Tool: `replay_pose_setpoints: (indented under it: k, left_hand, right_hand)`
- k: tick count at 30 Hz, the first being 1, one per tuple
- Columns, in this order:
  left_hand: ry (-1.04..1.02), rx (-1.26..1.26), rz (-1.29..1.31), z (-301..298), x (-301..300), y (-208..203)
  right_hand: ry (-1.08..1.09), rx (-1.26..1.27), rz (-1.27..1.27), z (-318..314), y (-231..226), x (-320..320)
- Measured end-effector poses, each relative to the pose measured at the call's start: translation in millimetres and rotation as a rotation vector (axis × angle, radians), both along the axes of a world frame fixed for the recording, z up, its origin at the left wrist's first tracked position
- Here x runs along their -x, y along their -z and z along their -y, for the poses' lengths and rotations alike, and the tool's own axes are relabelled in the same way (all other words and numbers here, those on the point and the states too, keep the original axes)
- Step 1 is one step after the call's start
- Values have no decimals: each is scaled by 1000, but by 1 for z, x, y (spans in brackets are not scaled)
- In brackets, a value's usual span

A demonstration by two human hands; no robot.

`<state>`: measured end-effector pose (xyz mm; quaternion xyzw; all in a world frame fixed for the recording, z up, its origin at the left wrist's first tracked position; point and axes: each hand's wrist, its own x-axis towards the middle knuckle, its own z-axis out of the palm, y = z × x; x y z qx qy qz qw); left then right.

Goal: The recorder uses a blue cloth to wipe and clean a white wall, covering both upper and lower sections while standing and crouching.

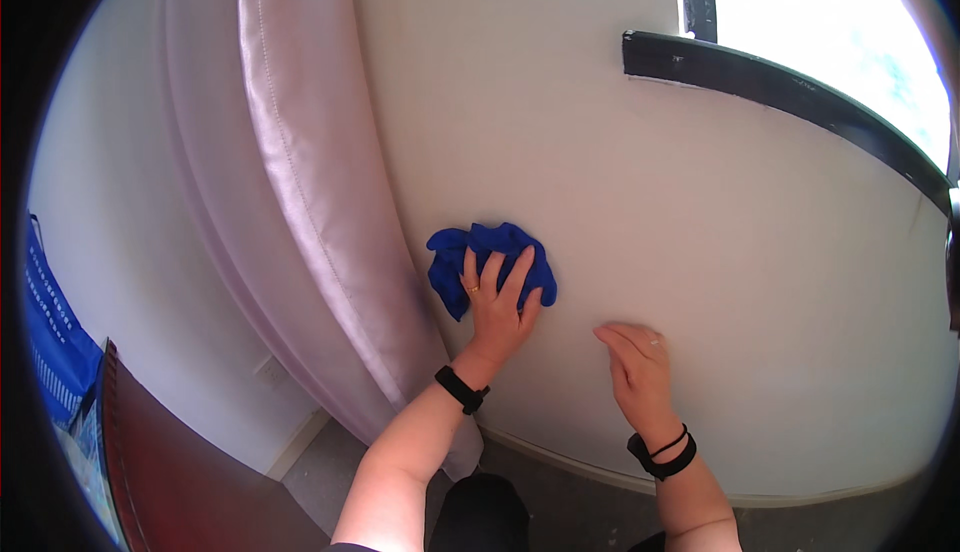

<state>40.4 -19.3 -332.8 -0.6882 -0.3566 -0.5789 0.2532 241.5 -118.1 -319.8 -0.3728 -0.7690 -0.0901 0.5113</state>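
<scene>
My left hand (pixel 497 297) presses a crumpled blue cloth (pixel 541 277) against the pale wall. Its fingers are spread over the cloth, which bunches out around them next to the curtain. A ring and a black wristband are on this arm. Lower and to the right, my right hand (pixel 638 367) is held close to the wall, its fingers together and loosely curled, the thumb near the fingertips. No object shows in it, and whether it touches the wall I cannot tell. It wears a ring, a black band and a thin cord.
A pinkish satin curtain (pixel 310 172) hangs just left of the cloth. The window's dark sill (pixel 770 80) juts out at the upper right. A dark red-brown furniture panel (pixel 180 462) and a blue bag (pixel 62 327) stand at the lower left. Baseboard (pixel 590 477) runs along the grey floor.
</scene>
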Motion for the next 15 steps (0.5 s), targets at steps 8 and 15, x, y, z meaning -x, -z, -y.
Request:
replay_pose_setpoints:
  k: [8, 15]
  left_hand:
    - [-39, -46, -45, 8, -9, -45]
    - [-3, -225, -30, 2, -34, -160]
  right_hand:
    - [-5, 16, -4, 5, -4, -1]
    - [-25, 33, -22, 2, -4, 1]
